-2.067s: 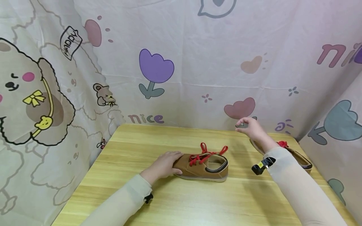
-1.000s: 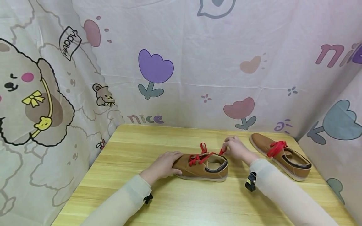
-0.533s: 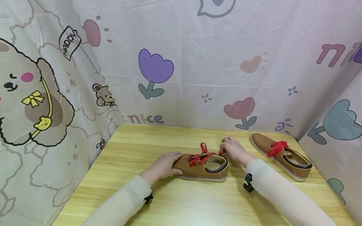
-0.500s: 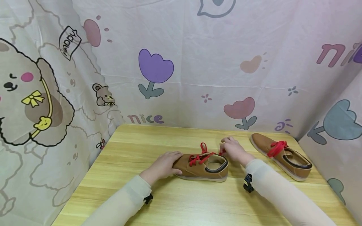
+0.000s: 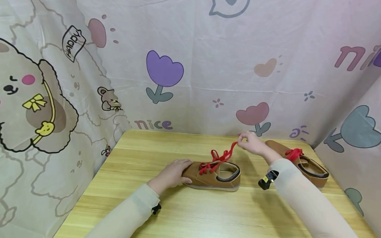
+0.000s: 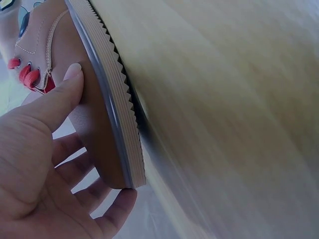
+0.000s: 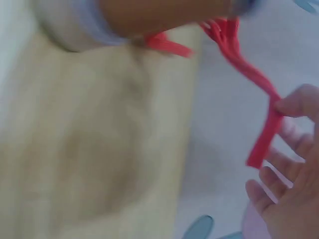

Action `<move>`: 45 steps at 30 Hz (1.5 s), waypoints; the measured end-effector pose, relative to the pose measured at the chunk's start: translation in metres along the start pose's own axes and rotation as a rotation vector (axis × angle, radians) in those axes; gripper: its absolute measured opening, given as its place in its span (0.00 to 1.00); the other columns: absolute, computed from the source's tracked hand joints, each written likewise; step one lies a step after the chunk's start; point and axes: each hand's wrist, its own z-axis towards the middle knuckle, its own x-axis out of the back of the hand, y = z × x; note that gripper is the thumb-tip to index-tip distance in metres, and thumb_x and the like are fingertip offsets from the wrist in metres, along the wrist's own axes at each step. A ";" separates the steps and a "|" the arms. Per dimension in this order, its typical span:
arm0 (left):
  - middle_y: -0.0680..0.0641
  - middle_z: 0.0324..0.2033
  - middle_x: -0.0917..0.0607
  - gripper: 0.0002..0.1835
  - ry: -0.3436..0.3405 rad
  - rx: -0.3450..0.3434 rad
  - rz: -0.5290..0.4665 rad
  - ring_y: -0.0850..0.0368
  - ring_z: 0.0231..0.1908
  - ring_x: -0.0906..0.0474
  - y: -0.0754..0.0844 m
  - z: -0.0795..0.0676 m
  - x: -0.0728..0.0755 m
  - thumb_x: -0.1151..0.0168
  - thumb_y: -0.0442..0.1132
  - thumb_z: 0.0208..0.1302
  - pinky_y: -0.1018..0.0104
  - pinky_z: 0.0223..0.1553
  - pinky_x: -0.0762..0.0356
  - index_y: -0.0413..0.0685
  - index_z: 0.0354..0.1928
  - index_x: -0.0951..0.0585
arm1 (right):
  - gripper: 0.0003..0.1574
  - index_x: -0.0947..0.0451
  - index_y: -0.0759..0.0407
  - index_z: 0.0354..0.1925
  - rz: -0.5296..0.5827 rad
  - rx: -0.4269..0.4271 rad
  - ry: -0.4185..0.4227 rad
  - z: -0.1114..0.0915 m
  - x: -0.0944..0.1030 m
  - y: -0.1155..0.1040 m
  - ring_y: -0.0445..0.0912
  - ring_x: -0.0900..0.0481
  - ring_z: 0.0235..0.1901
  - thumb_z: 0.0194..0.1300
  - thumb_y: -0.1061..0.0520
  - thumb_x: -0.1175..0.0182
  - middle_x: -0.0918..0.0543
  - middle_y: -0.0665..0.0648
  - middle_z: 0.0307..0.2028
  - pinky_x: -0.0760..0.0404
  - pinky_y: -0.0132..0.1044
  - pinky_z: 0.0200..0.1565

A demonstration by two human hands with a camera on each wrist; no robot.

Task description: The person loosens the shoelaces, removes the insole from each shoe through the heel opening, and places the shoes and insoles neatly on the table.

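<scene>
A brown shoe (image 5: 197, 178) with red laces lies on the table, toe to the left and heel to the right. My left hand (image 5: 171, 173) grips its toe end; in the left wrist view the thumb presses one side of the shoe (image 6: 92, 119) and the fingers wrap around the toe. Above and behind the heel, my right hand (image 5: 253, 143) pinches a red shoelace (image 5: 231, 149) between thumb and forefinger. The lace slants up from the shoe's bow, and its flat tip hangs past the fingers in the right wrist view, the other fingers loosely bent.
A matching brown shoe (image 5: 314, 172) with a red lace bow (image 5: 294, 154) stands at the right, partly behind my right forearm. The wooden table (image 5: 190, 215) meets a printed curtain (image 5: 205, 66) at its back edge. Another curtain rises along the left.
My right hand came down to the lace near the heel, then rose up and back with the lace, which now stretches upward. My left hand and the gripped shoe stay put.
</scene>
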 end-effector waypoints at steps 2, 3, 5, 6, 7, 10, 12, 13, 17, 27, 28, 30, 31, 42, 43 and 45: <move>0.42 0.70 0.30 0.42 0.000 0.000 0.003 0.40 0.69 0.36 0.000 0.000 0.000 0.30 0.56 0.60 0.41 0.68 0.38 0.45 0.72 0.31 | 0.09 0.25 0.60 0.30 0.084 -0.074 0.053 0.003 0.011 -0.001 0.67 0.26 0.53 0.68 0.60 0.46 0.27 0.73 0.63 0.25 0.48 0.42; 0.43 0.70 0.30 0.42 0.000 0.001 0.005 0.40 0.69 0.36 0.000 0.000 0.001 0.30 0.56 0.60 0.41 0.68 0.38 0.45 0.72 0.31 | 0.10 0.27 0.62 0.31 0.127 -0.106 0.078 0.004 0.016 -0.002 0.65 0.25 0.54 0.70 0.60 0.47 0.28 0.74 0.64 0.26 0.45 0.39; 0.42 0.70 0.30 0.42 0.001 0.002 0.006 0.40 0.69 0.36 0.000 0.000 0.001 0.30 0.56 0.60 0.41 0.68 0.38 0.45 0.72 0.31 | 0.11 0.29 0.64 0.33 0.200 -0.181 0.123 0.005 0.023 -0.002 0.64 0.27 0.56 0.72 0.58 0.50 0.29 0.73 0.65 0.30 0.42 0.37; 0.42 0.70 0.30 0.42 -0.001 0.003 0.005 0.40 0.69 0.36 0.000 0.000 0.001 0.30 0.56 0.60 0.41 0.68 0.38 0.45 0.72 0.31 | 0.11 0.30 0.65 0.34 0.224 -0.208 0.149 0.005 0.026 -0.002 0.63 0.29 0.59 0.73 0.58 0.51 0.29 0.73 0.65 0.31 0.41 0.39; 0.42 0.70 0.30 0.42 0.000 0.003 0.005 0.40 0.69 0.36 0.000 0.000 0.001 0.30 0.56 0.60 0.41 0.68 0.38 0.45 0.72 0.31 | 0.11 0.31 0.65 0.35 0.246 -0.234 0.178 0.005 0.028 -0.001 0.62 0.29 0.60 0.73 0.58 0.52 0.28 0.73 0.65 0.31 0.40 0.39; 0.42 0.70 0.30 0.42 0.001 -0.001 0.009 0.40 0.69 0.35 0.000 -0.001 0.001 0.30 0.56 0.60 0.40 0.67 0.38 0.45 0.72 0.31 | 0.12 0.32 0.66 0.37 0.333 -0.314 0.263 0.005 0.034 -0.003 0.58 0.29 0.58 0.72 0.57 0.54 0.27 0.71 0.64 0.32 0.38 0.39; 0.42 0.70 0.30 0.42 0.001 -0.003 0.012 0.40 0.69 0.35 -0.001 0.000 0.000 0.30 0.56 0.60 0.40 0.67 0.38 0.45 0.72 0.31 | 0.11 0.31 0.65 0.37 0.411 -0.375 0.342 0.005 0.037 -0.006 0.54 0.29 0.53 0.72 0.57 0.54 0.24 0.68 0.59 0.32 0.37 0.40; 0.42 0.70 0.30 0.42 0.002 -0.004 0.012 0.40 0.69 0.35 -0.001 0.000 0.000 0.30 0.56 0.60 0.40 0.67 0.38 0.45 0.72 0.31 | 0.11 0.31 0.64 0.38 0.453 -0.404 0.382 0.005 0.038 -0.008 0.51 0.28 0.51 0.72 0.56 0.54 0.22 0.65 0.56 0.32 0.36 0.41; 0.43 0.70 0.30 0.42 -0.001 0.000 0.007 0.40 0.69 0.35 -0.001 0.000 0.000 0.30 0.56 0.60 0.41 0.68 0.38 0.45 0.72 0.31 | 0.09 0.31 0.58 0.38 0.598 -0.482 0.527 0.005 0.046 -0.012 0.44 0.31 0.39 0.73 0.55 0.56 0.28 0.53 0.42 0.30 0.34 0.42; 0.43 0.70 0.30 0.42 -0.005 0.007 0.006 0.40 0.69 0.35 0.000 0.000 0.001 0.30 0.56 0.61 0.40 0.67 0.38 0.46 0.72 0.31 | 0.14 0.28 0.63 0.45 0.523 -0.375 0.442 0.005 0.045 -0.021 0.41 0.30 0.40 0.76 0.52 0.51 0.28 0.50 0.39 0.28 0.32 0.42; 0.43 0.70 0.30 0.42 -0.005 0.007 0.006 0.40 0.69 0.36 0.000 0.000 0.001 0.30 0.56 0.61 0.40 0.67 0.38 0.46 0.73 0.31 | 0.16 0.28 0.65 0.48 0.482 -0.355 0.413 0.005 0.043 -0.021 0.42 0.30 0.41 0.76 0.52 0.50 0.27 0.52 0.40 0.29 0.32 0.42; 0.43 0.71 0.30 0.42 -0.006 0.007 0.009 0.40 0.69 0.36 0.000 0.000 0.001 0.30 0.57 0.61 0.40 0.67 0.38 0.46 0.73 0.31 | 0.19 0.28 0.69 0.53 0.419 -0.317 0.352 0.005 0.039 -0.021 0.47 0.29 0.43 0.76 0.53 0.48 0.25 0.57 0.43 0.30 0.36 0.43; 0.43 0.71 0.31 0.42 -0.007 0.007 0.009 0.40 0.69 0.36 -0.001 0.000 0.001 0.30 0.57 0.61 0.40 0.67 0.38 0.46 0.73 0.31 | 0.21 0.28 0.70 0.55 0.390 -0.300 0.315 0.004 0.037 -0.021 0.49 0.29 0.47 0.76 0.53 0.49 0.25 0.59 0.47 0.30 0.38 0.47; 0.43 0.70 0.30 0.42 0.002 -0.007 0.006 0.39 0.69 0.35 -0.001 0.000 -0.001 0.30 0.56 0.61 0.40 0.67 0.37 0.45 0.72 0.31 | 0.16 0.24 0.66 0.50 0.178 -0.217 0.144 -0.007 0.023 -0.025 0.70 0.42 0.67 0.76 0.55 0.49 0.32 0.72 0.64 0.43 0.67 0.64; 0.43 0.70 0.30 0.42 0.004 -0.007 0.006 0.39 0.69 0.35 -0.001 0.000 -0.001 0.30 0.56 0.61 0.40 0.67 0.37 0.45 0.72 0.31 | 0.16 0.23 0.66 0.50 0.162 -0.208 0.139 -0.009 0.021 -0.026 0.70 0.42 0.67 0.75 0.55 0.48 0.31 0.72 0.64 0.43 0.68 0.64; 0.42 0.70 0.29 0.42 0.007 -0.008 0.008 0.39 0.68 0.35 -0.001 0.000 -0.001 0.30 0.56 0.60 0.40 0.67 0.37 0.45 0.72 0.31 | 0.15 0.23 0.66 0.49 0.134 -0.192 0.129 -0.011 0.018 -0.028 0.71 0.42 0.65 0.75 0.56 0.47 0.29 0.73 0.62 0.43 0.69 0.62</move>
